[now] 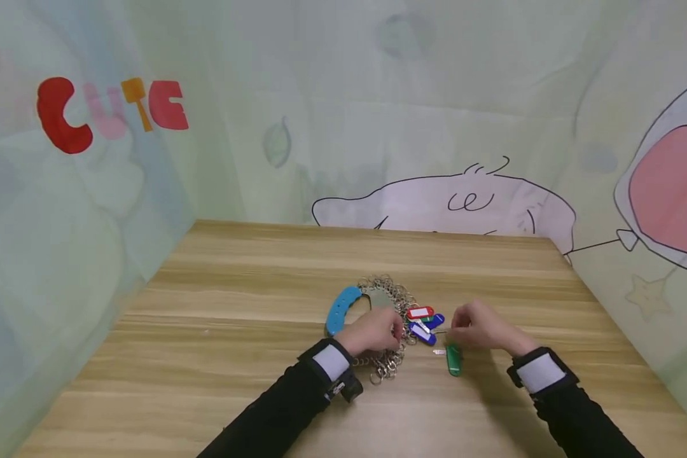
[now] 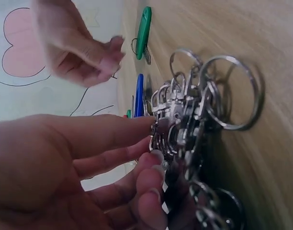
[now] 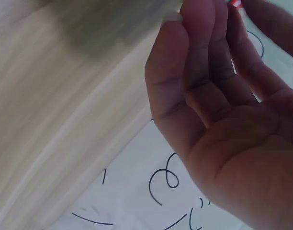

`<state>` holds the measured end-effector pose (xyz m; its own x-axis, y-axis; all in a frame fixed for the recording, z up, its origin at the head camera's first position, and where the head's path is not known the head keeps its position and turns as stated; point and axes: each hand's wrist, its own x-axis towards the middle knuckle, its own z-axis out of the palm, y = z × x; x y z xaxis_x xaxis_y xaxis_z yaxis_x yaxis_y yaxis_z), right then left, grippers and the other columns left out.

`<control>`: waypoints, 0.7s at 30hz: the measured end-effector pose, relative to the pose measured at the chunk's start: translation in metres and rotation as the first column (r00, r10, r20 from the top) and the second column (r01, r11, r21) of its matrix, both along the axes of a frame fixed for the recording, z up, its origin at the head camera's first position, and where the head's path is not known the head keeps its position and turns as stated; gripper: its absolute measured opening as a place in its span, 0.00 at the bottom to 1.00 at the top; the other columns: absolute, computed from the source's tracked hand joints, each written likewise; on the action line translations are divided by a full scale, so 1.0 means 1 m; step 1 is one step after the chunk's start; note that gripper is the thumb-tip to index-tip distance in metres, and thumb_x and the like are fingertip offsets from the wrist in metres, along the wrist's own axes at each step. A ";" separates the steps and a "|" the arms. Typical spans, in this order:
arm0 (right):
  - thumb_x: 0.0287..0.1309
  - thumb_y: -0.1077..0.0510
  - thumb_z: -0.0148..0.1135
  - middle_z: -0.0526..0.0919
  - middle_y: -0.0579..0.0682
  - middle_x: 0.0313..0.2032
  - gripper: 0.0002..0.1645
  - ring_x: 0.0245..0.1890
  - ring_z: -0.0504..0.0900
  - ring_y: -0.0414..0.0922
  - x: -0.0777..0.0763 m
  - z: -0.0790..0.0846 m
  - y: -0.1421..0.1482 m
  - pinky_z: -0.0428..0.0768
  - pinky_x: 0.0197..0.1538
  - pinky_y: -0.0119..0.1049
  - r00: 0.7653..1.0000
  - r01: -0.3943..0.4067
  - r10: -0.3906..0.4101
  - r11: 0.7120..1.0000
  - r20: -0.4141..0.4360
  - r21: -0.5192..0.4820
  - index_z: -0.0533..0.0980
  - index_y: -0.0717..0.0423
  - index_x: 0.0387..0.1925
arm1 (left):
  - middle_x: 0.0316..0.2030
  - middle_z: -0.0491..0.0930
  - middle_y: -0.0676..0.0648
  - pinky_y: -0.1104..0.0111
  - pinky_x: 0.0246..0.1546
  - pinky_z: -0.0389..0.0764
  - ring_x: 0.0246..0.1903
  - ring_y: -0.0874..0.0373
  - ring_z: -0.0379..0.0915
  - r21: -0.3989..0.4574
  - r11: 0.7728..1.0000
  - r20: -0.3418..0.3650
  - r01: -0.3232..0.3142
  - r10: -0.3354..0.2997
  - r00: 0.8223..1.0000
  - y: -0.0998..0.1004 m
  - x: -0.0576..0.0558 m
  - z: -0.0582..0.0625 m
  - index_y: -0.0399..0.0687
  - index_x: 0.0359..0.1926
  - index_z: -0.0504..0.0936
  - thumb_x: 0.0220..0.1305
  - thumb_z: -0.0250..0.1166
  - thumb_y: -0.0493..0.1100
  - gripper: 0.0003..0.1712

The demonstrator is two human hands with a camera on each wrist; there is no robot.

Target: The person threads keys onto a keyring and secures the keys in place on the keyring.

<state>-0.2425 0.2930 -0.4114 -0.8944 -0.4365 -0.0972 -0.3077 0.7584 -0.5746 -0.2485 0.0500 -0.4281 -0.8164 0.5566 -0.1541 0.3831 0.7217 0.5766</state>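
Observation:
A bunch of linked metal key rings (image 1: 385, 366) lies on the wooden table, around a greyish flat piece (image 1: 380, 299). My left hand (image 1: 372, 332) is over the bunch; up close, its thumb and fingertips pinch the rings (image 2: 177, 112). A curved blue strap with holes (image 1: 341, 310) sits beside that hand. Just right of the rings lie key tags: a red one (image 1: 420, 312) and blue ones (image 1: 422, 333). My right hand (image 1: 481, 326) hovers beside them, fingers loosely bent, nothing visible in its grasp. Below it lies a green key tag (image 1: 453, 360) with a small key.
The wooden table (image 1: 235, 286) meets a pale printed cloth backdrop (image 1: 252, 114) at its back and sides. Drawn figures and red lettering (image 1: 71, 114) mark the cloth. Dark bands with cameras sit on both wrists.

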 end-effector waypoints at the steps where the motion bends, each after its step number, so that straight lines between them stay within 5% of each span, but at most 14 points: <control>1: 0.53 0.60 0.67 0.79 0.47 0.23 0.07 0.23 0.73 0.38 0.001 0.001 0.003 0.72 0.26 0.30 1.000 -0.021 0.021 0.999 0.012 0.025 0.79 0.61 0.27 | 0.25 0.75 0.54 0.74 0.23 0.68 0.21 0.64 0.68 -0.006 1.000 0.004 0.002 -0.002 1.000 -0.001 0.000 0.001 0.47 0.25 0.80 0.51 0.69 0.35 0.05; 7: 0.45 0.55 0.74 0.81 0.48 0.30 0.19 0.30 0.75 0.39 0.007 0.000 0.008 0.74 0.33 0.31 0.989 -0.112 0.104 0.991 0.102 0.078 0.77 0.61 0.37 | 0.27 0.76 0.52 0.75 0.24 0.69 0.23 0.64 0.68 0.031 1.000 0.017 0.001 -0.002 1.000 -0.006 -0.005 0.009 0.44 0.29 0.81 0.52 0.69 0.36 0.04; 13: 0.54 0.58 0.67 0.79 0.44 0.25 0.07 0.23 0.73 0.35 0.009 -0.007 0.005 0.73 0.27 0.28 0.978 -0.176 0.168 0.983 0.121 0.052 0.79 0.59 0.30 | 0.35 0.78 0.49 0.72 0.21 0.71 0.22 0.62 0.70 0.003 0.994 -0.008 -0.113 0.113 0.994 -0.002 -0.017 0.013 0.44 0.43 0.78 0.57 0.65 0.38 0.11; 17: 0.60 0.60 0.62 0.78 0.43 0.25 0.05 0.24 0.72 0.34 0.009 -0.007 0.005 0.73 0.27 0.28 0.977 -0.176 0.173 0.984 0.126 0.009 0.79 0.57 0.30 | 0.40 0.79 0.46 0.73 0.21 0.71 0.23 0.61 0.69 -0.025 0.994 0.021 -0.102 0.103 0.994 0.005 -0.028 0.013 0.42 0.48 0.78 0.60 0.60 0.34 0.13; 21: 0.60 0.61 0.59 0.82 0.50 0.32 0.05 0.33 0.75 0.37 0.006 -0.003 0.003 0.75 0.35 0.29 0.988 -0.142 0.146 0.987 0.051 -0.077 0.77 0.58 0.28 | 0.35 0.79 0.46 0.72 0.19 0.71 0.20 0.61 0.69 -0.008 0.994 0.031 -0.106 0.106 0.994 0.010 -0.037 0.011 0.40 0.46 0.78 0.63 0.58 0.34 0.10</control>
